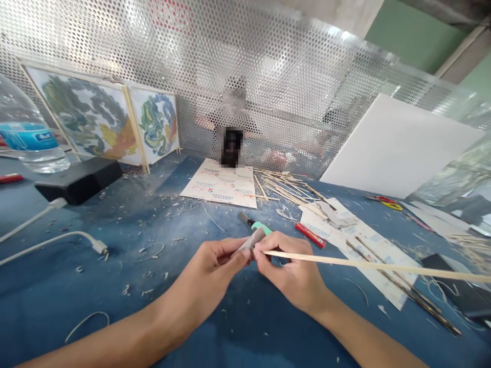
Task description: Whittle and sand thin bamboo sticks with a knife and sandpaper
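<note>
Bamboo, thin and pale: my right hand [295, 271] pinches the strip's [376, 267] near end, its length running off toward three o'clock. My left hand [215, 266] pinches a grey sandpaper scrap [251, 240] around that tip. At twelve o'clock lies a green-handled knife [255, 225]. Pressing too hard could snap the strip or drive splinters into my fingertips.

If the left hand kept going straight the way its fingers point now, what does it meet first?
The left hand points right, at the right hand. Their fingertips already nearly touch around the grey piece at the end of the thin wooden strip, so it would probably press into those first.
</note>
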`<act>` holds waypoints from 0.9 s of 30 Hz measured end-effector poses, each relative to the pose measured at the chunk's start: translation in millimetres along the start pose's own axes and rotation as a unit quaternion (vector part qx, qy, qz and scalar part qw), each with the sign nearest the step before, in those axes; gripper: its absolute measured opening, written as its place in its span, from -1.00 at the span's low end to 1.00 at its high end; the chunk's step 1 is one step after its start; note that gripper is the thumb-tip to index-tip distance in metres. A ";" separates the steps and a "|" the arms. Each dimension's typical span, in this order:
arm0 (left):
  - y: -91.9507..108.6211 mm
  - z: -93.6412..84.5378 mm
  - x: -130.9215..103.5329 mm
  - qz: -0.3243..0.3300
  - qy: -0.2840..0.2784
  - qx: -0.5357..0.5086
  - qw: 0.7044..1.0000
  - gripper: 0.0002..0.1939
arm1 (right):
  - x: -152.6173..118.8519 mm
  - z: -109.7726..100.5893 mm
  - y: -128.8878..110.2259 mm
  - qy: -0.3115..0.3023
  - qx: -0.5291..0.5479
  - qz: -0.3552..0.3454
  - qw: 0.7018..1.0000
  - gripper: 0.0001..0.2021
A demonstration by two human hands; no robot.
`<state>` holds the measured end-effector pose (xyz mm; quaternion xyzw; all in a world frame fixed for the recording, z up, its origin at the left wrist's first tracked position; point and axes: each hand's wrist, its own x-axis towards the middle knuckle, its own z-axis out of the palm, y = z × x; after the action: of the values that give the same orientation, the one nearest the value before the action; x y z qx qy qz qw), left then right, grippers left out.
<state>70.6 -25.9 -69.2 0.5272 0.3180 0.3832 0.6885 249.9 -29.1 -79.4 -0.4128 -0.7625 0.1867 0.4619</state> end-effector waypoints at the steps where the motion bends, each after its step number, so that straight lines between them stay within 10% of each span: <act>1: 0.6 -0.5 -0.2 0.006 0.001 0.017 1.000 -0.72 | -0.2 -0.9 -0.2 0.002 -0.003 -0.009 1.000 -0.86; 19: 3.2 -3.6 -8.1 0.037 0.099 0.276 0.955 -0.71 | -2.3 -6.5 13.8 -0.044 -0.207 -0.194 0.958 -0.84; 27: 10.5 -12.9 -1.0 0.043 0.151 0.219 0.963 -0.73 | 10.5 -20.9 23.0 0.137 -0.153 -0.064 0.977 -0.93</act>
<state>57.2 -19.0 -62.1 0.6140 0.4715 0.4092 0.4830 275.9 -9.1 -78.4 -0.4502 -0.7363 -0.0203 0.5047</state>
